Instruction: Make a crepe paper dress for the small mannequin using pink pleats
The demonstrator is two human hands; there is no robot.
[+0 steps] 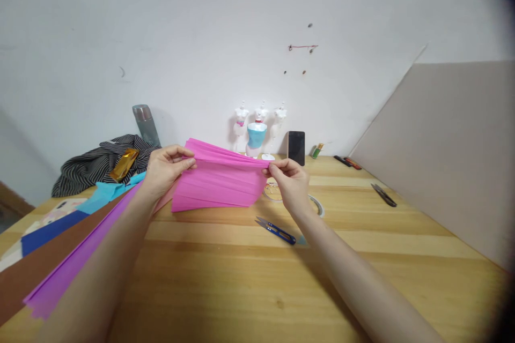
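Note:
A stack of bright pink tissue paper [219, 179], creased in folds, is lifted above the wooden table [249, 289]. My left hand [163, 169] pinches its upper left edge, fingers closed on the paper. My right hand [290, 181] pinches the upper right corner between thumb and fingers. Blue-handled thread snips [277, 230] lie on the table just below my right wrist. A roll of tape [317, 204] sits partly hidden behind my right hand.
Long sheets of purple, brown and blue paper [60, 257] lie at the left. A striped cloth [100, 163] with a gold packet, a grey bottle [145, 124], small mannequin figures [257, 131], a phone [296, 147], black snips [384, 195] and a grey board [450, 155] at the right.

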